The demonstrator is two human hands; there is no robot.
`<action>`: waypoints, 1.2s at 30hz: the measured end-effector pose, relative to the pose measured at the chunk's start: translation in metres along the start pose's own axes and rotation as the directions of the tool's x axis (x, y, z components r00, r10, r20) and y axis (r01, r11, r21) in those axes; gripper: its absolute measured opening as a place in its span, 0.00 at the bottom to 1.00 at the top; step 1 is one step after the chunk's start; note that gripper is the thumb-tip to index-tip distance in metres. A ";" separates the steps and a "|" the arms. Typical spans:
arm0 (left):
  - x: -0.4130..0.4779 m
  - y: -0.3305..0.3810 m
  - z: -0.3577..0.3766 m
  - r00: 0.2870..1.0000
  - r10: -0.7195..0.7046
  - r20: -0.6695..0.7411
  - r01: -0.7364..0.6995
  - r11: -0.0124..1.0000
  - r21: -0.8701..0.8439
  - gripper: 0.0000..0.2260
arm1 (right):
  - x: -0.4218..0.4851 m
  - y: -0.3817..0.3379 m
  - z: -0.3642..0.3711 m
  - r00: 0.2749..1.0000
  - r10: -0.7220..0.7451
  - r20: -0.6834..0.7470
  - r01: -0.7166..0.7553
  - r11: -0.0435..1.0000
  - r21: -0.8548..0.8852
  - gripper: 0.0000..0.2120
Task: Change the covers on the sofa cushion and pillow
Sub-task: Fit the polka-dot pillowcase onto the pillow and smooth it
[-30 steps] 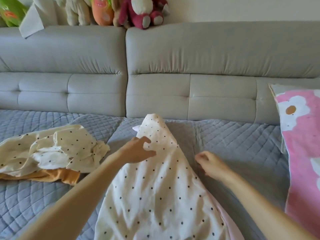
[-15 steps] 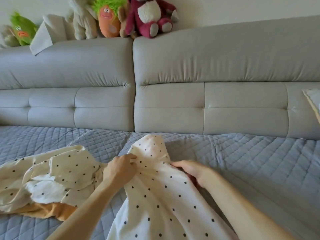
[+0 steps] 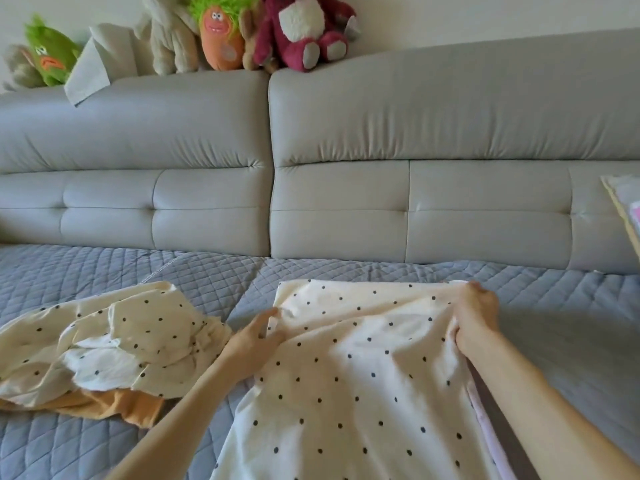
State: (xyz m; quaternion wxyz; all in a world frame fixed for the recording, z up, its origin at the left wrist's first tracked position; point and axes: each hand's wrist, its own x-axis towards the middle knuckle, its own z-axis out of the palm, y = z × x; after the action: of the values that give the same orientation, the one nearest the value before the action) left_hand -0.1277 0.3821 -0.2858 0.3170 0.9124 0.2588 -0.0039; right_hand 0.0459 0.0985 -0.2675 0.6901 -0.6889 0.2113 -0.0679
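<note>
Head view: the cream, black-dotted fabric cover (image 3: 356,358) is spread on the grey quilted sofa seat (image 3: 554,306), its far corners grasped by the fingers of the left hand (image 3: 254,339) and right hand (image 3: 476,317).

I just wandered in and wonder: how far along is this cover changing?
Done, it seems: a crumpled cover lies loose on the seat, left. In hand: the left hand and right hand grip the far corners of a dotted cover, pulled flat. To do: whether anything is inside it is unclear; the pillow at right waits untouched.
</note>
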 end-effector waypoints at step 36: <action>0.160 0.184 0.044 0.961 0.270 0.052 -0.259 0.824 0.505 0.33 | 0.126 -0.057 -0.036 0.807 -0.304 0.507 0.573 0.197 -0.795 0.31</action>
State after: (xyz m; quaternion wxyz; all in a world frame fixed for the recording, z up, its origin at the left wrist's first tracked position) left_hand 0.1054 0.3093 -0.2424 0.0609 0.9904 0.1231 -0.0181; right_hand 0.1567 0.0146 -0.2350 0.1438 -0.9852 -0.0801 -0.0485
